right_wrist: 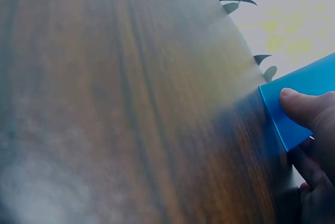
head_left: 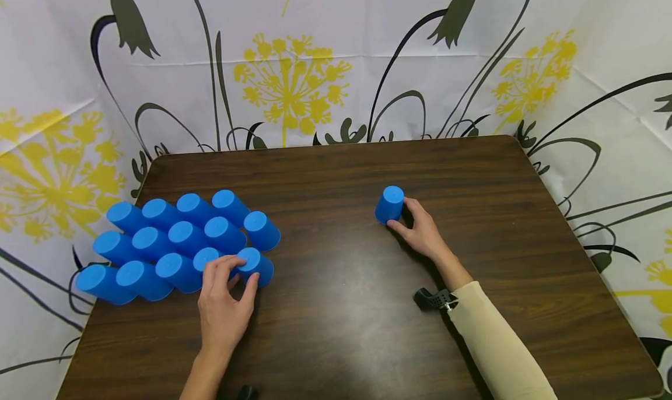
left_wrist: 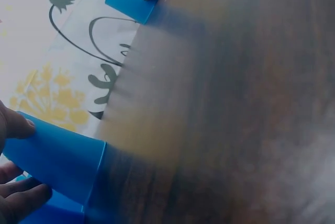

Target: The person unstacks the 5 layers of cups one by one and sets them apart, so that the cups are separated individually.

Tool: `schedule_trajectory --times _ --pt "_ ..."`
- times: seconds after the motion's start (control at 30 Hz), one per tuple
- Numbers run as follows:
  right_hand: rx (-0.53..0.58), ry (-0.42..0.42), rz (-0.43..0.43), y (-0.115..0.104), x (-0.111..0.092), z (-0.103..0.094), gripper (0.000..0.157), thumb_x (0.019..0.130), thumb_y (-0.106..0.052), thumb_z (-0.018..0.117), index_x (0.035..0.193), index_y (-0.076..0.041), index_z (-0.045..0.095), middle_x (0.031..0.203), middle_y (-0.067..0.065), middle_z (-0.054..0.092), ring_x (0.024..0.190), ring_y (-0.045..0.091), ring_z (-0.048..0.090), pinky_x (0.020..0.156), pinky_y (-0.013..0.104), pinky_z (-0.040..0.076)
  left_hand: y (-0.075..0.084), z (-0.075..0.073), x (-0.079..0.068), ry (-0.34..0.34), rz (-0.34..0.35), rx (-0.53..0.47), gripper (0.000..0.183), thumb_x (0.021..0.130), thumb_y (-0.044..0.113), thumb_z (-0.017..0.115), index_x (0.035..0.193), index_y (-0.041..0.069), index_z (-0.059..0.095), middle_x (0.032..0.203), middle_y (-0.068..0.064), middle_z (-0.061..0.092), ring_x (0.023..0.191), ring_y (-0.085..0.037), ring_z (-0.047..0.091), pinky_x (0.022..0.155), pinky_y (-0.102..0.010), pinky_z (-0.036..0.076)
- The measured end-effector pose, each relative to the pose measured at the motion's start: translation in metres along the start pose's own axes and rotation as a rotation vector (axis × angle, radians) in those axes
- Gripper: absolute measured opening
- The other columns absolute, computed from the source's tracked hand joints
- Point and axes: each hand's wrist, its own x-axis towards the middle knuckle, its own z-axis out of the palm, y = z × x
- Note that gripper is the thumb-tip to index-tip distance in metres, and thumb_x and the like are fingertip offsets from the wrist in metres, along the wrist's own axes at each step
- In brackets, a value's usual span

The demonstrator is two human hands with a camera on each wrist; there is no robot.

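Several blue plastic cups (head_left: 184, 237) stand upside down in close rows on the left of the brown table. My left hand (head_left: 223, 306) pinches the cup (head_left: 257, 266) at the front right corner of this group, thumb on one side and fingers on the other. In the left wrist view, that cup (left_wrist: 60, 156) has another partly hidden behind it. Farther right, a lone upside-down cup (head_left: 387, 209) is gripped by my right hand (head_left: 424, 232). The right wrist view shows its thumb (right_wrist: 303, 106) lying along the wall of the cup (right_wrist: 309, 80) near the rim.
A dark wood-grain table (head_left: 336, 324) carries all the cups. Behind it and along both sides hangs a white cloth (head_left: 367, 32) printed with yellow and grey-green flowers. A black strap (head_left: 433, 300) is worn at the right wrist, by a pale sleeve (head_left: 493, 341).
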Motion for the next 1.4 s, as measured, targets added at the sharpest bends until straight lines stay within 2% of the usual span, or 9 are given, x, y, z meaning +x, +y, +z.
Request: schedule_trajectory --times 0.3,0.37,0.43,0.67,0.77,0.87,1.0,1.13,1.4 --pt "-0.002 0.005 0.001 -0.001 0.0 0.0 0.06 0.092 -0.024 0.071 0.141 0.0 0.045 0.137 0.019 0.05 0.129 0.036 0.046 0.108 0.055 0.035 -0.002 0.001 -0.003 0.003 -0.006 0.003 0.037 0.081 0.004 0.08 0.113 0.005 0.061 0.122 -0.013 0.053 0.11 -0.024 0.056 0.085 -0.008 0.042" --pt "0.0 0.008 -0.003 -0.001 -0.001 0.0 0.06 0.092 -0.023 0.072 0.141 0.0 0.045 0.136 0.019 0.051 0.129 0.036 0.046 0.108 0.055 0.035 -0.003 0.002 -0.003 0.0 -0.009 0.012 0.037 0.081 0.005 0.08 0.113 0.005 0.061 0.123 -0.013 0.053 0.111 -0.025 0.057 0.085 -0.012 0.045" --pt "0.005 0.014 -0.009 -0.001 -0.002 0.0 0.06 0.091 -0.023 0.072 0.141 0.0 0.046 0.136 0.019 0.051 0.128 0.036 0.047 0.108 0.055 0.036 -0.003 0.002 -0.003 -0.004 -0.015 0.023 0.037 0.081 0.006 0.08 0.113 0.005 0.061 0.124 -0.012 0.054 0.111 -0.026 0.057 0.084 -0.021 0.05" --pt "0.027 0.044 -0.009 -0.001 -0.003 0.0 0.059 0.089 -0.02 0.074 0.138 0.0 0.048 0.131 0.02 0.055 0.126 0.037 0.049 0.106 0.056 0.037 -0.002 0.002 -0.004 -0.007 -0.014 0.023 0.036 0.082 0.005 0.079 0.113 0.005 0.061 0.126 -0.012 0.054 0.113 -0.026 0.057 0.084 -0.023 0.05" --pt "0.021 0.045 -0.007 -0.001 -0.002 0.0 0.059 0.089 -0.02 0.075 0.138 0.001 0.049 0.131 0.021 0.055 0.126 0.037 0.049 0.106 0.056 0.037 -0.003 0.002 -0.004 -0.007 -0.018 0.027 0.037 0.082 0.004 0.079 0.113 0.005 0.06 0.126 -0.012 0.054 0.113 -0.027 0.057 0.082 -0.036 0.053" --pt "0.003 0.051 -0.008 -0.004 -0.001 0.0 0.059 0.088 -0.02 0.075 0.137 0.001 0.05 0.13 0.02 0.056 0.125 0.037 0.05 0.106 0.055 0.037 -0.004 0.003 -0.004 -0.014 -0.031 0.025 0.037 0.082 0.004 0.078 0.114 0.005 0.06 0.126 -0.012 0.054 0.113 -0.026 0.057 0.081 -0.041 0.054" --pt "-0.015 0.05 -0.03 -0.014 0.001 0.002 0.059 0.087 -0.02 0.077 0.135 0.003 0.052 0.129 0.02 0.058 0.124 0.036 0.052 0.106 0.054 0.038 -0.004 0.002 -0.003 -0.026 -0.047 0.02 0.036 0.083 0.004 0.077 0.115 0.005 0.059 0.126 -0.011 0.054 0.114 -0.026 0.056 0.081 -0.044 0.055" --pt "-0.005 0.01 -0.055 -0.031 0.005 0.01 0.06 0.087 -0.022 0.077 0.135 0.001 0.052 0.13 0.018 0.058 0.124 0.034 0.052 0.106 0.052 0.039 -0.003 0.0 -0.002 -0.038 -0.049 0.015 0.035 0.084 0.005 0.077 0.115 0.005 0.059 0.127 -0.011 0.053 0.115 -0.027 0.056 0.082 -0.044 0.055" --pt "0.016 -0.103 -0.135 -0.07 0.033 0.043 0.061 0.087 -0.026 0.077 0.137 0.0 0.052 0.132 0.016 0.058 0.125 0.031 0.052 0.107 0.049 0.04 -0.001 -0.002 -0.001 -0.055 -0.043 0.01 0.037 0.083 0.004 0.077 0.115 0.006 0.059 0.127 -0.012 0.053 0.115 -0.028 0.056 0.082 -0.045 0.055"
